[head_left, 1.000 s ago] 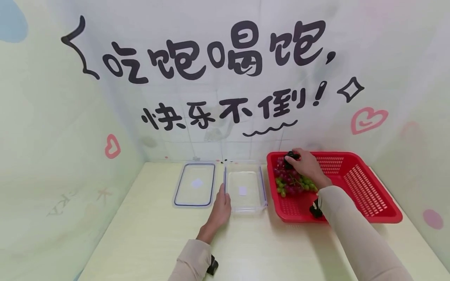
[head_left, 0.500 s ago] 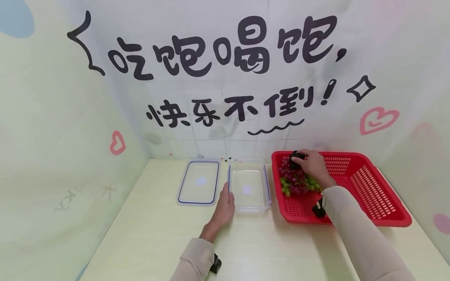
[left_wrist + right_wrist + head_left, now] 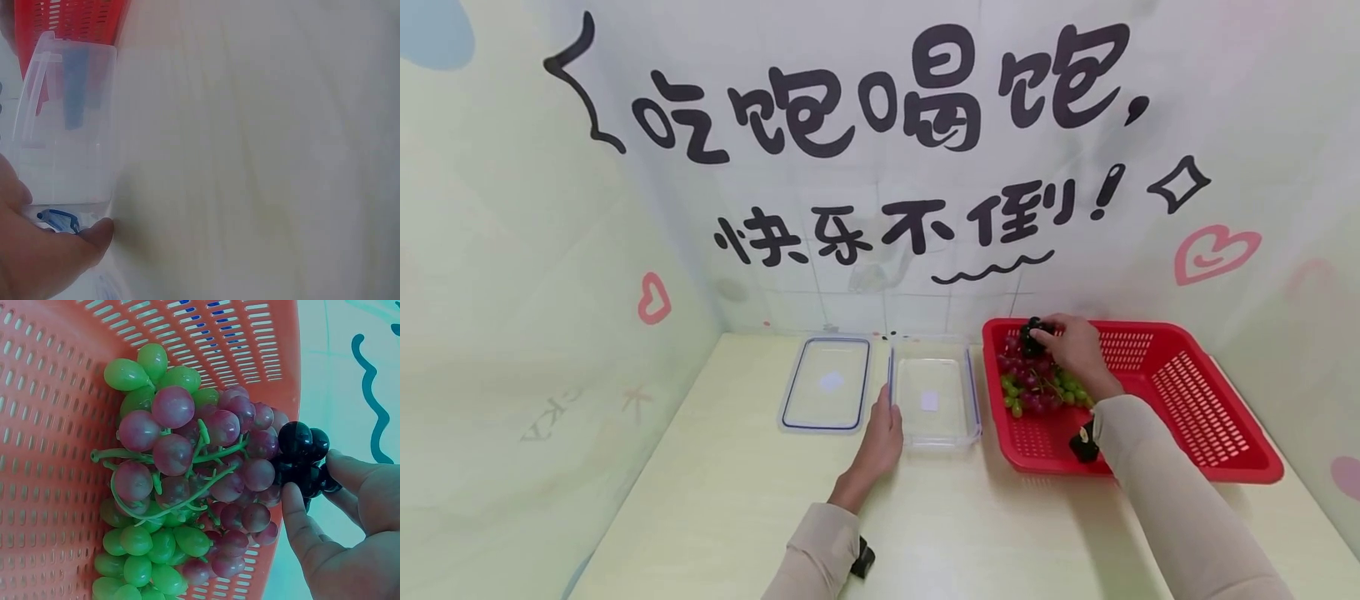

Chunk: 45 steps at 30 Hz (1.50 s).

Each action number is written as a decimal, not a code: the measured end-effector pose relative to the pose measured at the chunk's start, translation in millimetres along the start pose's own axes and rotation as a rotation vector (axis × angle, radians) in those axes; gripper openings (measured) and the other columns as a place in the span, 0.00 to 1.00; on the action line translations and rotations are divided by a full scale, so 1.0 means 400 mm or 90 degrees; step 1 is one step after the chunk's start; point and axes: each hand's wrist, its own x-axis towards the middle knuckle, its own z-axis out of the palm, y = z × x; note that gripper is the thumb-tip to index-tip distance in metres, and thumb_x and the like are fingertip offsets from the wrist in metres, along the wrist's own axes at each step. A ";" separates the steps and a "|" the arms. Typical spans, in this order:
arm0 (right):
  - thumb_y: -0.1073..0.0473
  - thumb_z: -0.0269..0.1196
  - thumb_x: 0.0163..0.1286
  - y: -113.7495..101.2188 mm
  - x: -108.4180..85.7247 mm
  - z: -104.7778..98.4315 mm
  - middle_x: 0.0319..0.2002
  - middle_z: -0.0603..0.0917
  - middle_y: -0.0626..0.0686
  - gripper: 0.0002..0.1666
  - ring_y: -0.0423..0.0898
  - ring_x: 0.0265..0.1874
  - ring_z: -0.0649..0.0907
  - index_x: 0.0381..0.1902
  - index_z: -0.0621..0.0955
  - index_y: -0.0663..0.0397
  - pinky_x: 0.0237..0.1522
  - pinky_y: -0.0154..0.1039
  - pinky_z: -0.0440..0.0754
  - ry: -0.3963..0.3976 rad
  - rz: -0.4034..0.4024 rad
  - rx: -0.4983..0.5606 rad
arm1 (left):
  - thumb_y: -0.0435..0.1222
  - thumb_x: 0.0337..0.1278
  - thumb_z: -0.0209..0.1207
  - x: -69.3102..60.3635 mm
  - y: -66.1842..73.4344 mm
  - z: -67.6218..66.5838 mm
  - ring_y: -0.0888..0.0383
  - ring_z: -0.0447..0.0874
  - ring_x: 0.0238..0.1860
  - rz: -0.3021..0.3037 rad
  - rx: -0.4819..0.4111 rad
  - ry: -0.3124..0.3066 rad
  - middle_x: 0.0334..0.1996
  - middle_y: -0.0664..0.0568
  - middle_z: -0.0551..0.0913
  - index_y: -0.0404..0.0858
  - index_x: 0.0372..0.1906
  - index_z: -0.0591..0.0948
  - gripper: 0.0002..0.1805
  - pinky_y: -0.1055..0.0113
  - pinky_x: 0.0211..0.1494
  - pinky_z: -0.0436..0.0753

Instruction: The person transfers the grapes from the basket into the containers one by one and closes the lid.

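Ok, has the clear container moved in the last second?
No, not visibly: in the head view, the clear container keeps the same place beside the untouched lid.

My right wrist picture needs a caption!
Right hand pinches black grapes; purple grapes and green grapes lie in the red basket.

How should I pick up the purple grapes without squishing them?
Probably pinch the green stem from above: it lies bare on top of the purple grapes, and its thick end sticks out away from the black grapes the right hand pinches.
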 end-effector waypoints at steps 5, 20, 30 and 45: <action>0.50 0.56 0.77 -0.001 0.000 -0.002 0.54 0.79 0.68 0.27 0.58 0.44 0.79 0.64 0.75 0.63 0.35 0.36 0.79 0.009 0.016 0.010 | 0.31 0.78 0.33 0.005 0.000 -0.001 0.32 0.56 0.72 0.009 0.006 0.002 0.68 0.23 0.59 0.22 0.75 0.48 0.28 0.40 0.74 0.58; 0.48 0.55 0.77 -0.025 -0.008 -0.015 0.58 0.78 0.69 0.28 0.59 0.48 0.77 0.63 0.75 0.64 0.44 0.45 0.80 0.051 -0.009 0.044 | 0.32 0.79 0.33 0.007 0.007 -0.003 0.33 0.58 0.72 0.002 0.004 0.000 0.68 0.24 0.61 0.25 0.76 0.48 0.28 0.41 0.74 0.59; 0.48 0.55 0.77 -0.075 -0.004 -0.005 0.65 0.73 0.66 0.27 0.61 0.54 0.79 0.64 0.76 0.59 0.56 0.53 0.81 0.038 0.021 0.129 | 0.30 0.78 0.33 0.009 0.005 0.001 0.31 0.59 0.71 0.011 0.016 0.024 0.66 0.22 0.63 0.22 0.75 0.50 0.27 0.40 0.73 0.60; 0.53 0.56 0.77 -0.143 -0.016 0.037 0.64 0.74 0.62 0.22 0.62 0.56 0.80 0.63 0.76 0.56 0.63 0.53 0.77 -0.011 0.049 0.282 | 0.31 0.78 0.34 0.001 0.007 0.005 0.32 0.59 0.71 -0.009 -0.005 0.018 0.67 0.23 0.62 0.24 0.75 0.49 0.28 0.42 0.74 0.60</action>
